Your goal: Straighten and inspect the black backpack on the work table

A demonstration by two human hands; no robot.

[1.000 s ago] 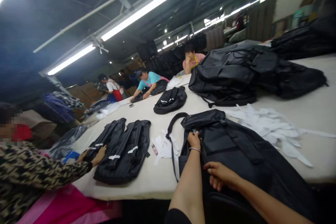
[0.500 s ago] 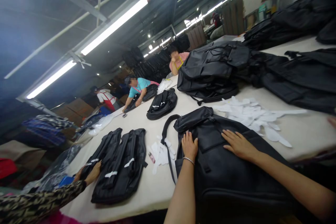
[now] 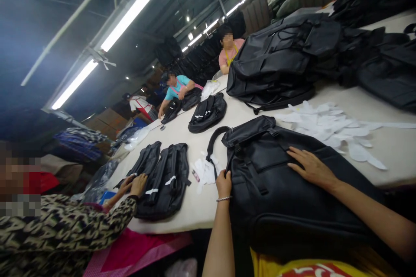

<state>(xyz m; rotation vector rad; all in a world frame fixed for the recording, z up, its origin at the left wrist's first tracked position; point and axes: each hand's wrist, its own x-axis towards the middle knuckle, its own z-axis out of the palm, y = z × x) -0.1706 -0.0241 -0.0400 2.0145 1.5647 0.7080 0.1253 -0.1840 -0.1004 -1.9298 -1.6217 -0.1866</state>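
A large black backpack [image 3: 276, 181] lies in front of me on the table, its rolled top flap pointing away and a strap curving out on the left. My left hand [image 3: 224, 183], with a bracelet at the wrist, is closed on the backpack's left side edge; its fingertips are partly hidden. Flat on the upper right of the backpack rests my right hand [image 3: 310, 167], open with its fingers stretched out. Just left of my left hand are white strips [image 3: 206, 169] and a small pink tool [image 3: 195, 175] whose kind I cannot make out.
At left, a co-worker in a patterned sleeve [image 3: 65, 220] handles black bags [image 3: 164, 179]. A pile of backpacks [image 3: 276, 60] stands behind mine, with white strips [image 3: 334, 127] to the right. Other people work along the pale table [image 3: 182, 156].
My left hand has moved from the backpack's front to its left edge and closed there. My right hand stays flat on it. The co-worker at left has leaned further into view.
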